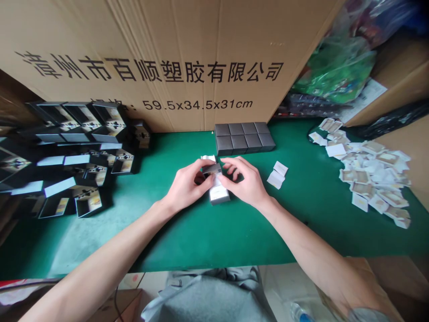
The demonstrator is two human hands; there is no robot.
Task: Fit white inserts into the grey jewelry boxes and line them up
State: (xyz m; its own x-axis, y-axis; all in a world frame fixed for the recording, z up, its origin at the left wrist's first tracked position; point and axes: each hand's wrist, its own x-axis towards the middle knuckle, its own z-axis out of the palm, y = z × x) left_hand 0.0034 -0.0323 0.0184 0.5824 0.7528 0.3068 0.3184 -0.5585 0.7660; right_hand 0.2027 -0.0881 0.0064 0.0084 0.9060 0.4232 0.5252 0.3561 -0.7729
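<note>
A small box (219, 197) with dark sides and a white inside stands between my hands over the green table, its dark lid (212, 169) raised. My left hand (187, 184) grips it from the left, thumb across the lid's lower part. From the other side, my right hand (246, 182) curls around the box's right edge; its thumb touches the white part and its index fingertip is by the lid's corner. A white piece (208, 158) shows just behind the lid. What lies under my thumbs is hidden.
Closed dark boxes (244, 137) sit in two rows behind my hands. Open black boxes (89, 201) are stacked at left. A folded white card (278, 175) lies at right, before a pile of white inserts (375, 172). A large printed carton (174, 53) stands behind the green table (208, 246).
</note>
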